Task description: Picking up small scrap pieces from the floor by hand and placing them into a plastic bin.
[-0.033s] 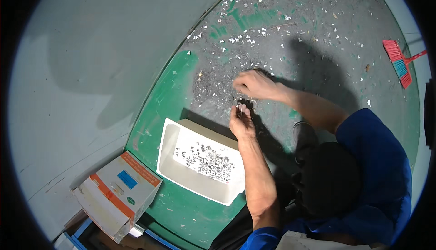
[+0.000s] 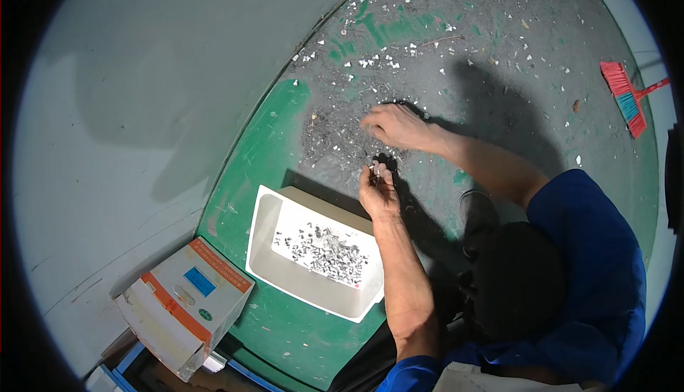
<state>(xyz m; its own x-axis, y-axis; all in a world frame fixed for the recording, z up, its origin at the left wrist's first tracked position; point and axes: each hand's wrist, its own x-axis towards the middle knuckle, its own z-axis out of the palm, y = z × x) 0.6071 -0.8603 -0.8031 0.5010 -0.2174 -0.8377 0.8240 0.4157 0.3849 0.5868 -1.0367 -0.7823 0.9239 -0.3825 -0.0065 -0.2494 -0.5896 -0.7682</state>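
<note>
Over the littered floor, my left hand (image 2: 379, 191) is turned palm up with its fingers curled closed. Small dark and pale bits seem to lie in it, too small to name. Just beyond, my right hand (image 2: 400, 127) is low over the scraps, back upward, its bent fingers drawn together. Whatever those fingertips hold is hidden. Beside my left forearm is a white rectangular plastic bin (image 2: 313, 305), with many small dark and silvery pieces (image 2: 331, 255) spread across its bottom. Similar tiny dark and white scraps (image 2: 335, 125) are scattered on the grey, worn floor near both hands.
A white and orange cardboard box (image 2: 189, 296) stands left of the bin, above a blue-edged container (image 2: 246, 378). A grey wall (image 2: 142, 107) rises along the left. At the far right lies a red and blue broom (image 2: 625, 100). My dark shoe (image 2: 476, 214) is near my right arm.
My right hand has shifted slightly to the left and away from me over the scraps. My left hand and the bin stay where they were.
</note>
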